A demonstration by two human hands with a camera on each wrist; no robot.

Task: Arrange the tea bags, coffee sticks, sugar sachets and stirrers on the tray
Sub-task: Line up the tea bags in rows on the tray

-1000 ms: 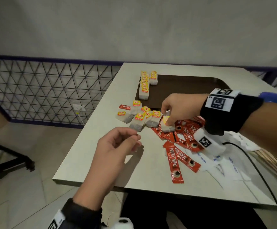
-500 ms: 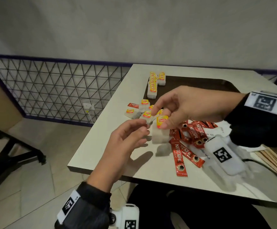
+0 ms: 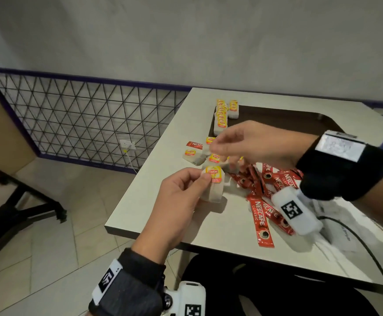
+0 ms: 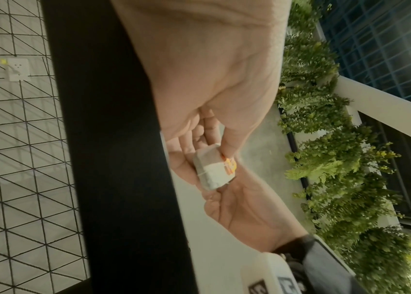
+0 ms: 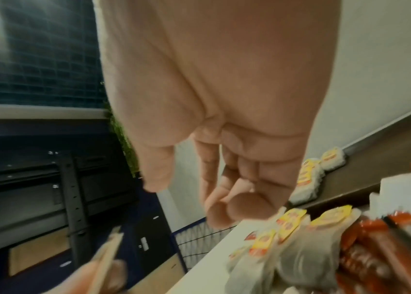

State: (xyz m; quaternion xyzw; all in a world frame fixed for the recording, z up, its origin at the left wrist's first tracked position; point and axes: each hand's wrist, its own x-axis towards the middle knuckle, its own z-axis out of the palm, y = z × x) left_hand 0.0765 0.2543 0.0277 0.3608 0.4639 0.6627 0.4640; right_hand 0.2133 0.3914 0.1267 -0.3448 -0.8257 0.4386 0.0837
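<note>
Pale table fills the head view's right half; at centre the left hand pinches a tea bag upright, long axis vertical. Right hand, just above it, hovers slack and empty over loose tea bags; the tray lies farther up.

Left wrist view: thumb clamps the bag, centre frame.

Right wrist view: fingers hang loosely curled, holding nothing.

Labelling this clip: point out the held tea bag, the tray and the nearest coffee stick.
held tea bag [image 3: 213, 187], head view, paper pouch.
tray [image 3: 277, 118], head view, bare floor.
nearest coffee stick [image 3: 260, 221], head view, middle.
</note>
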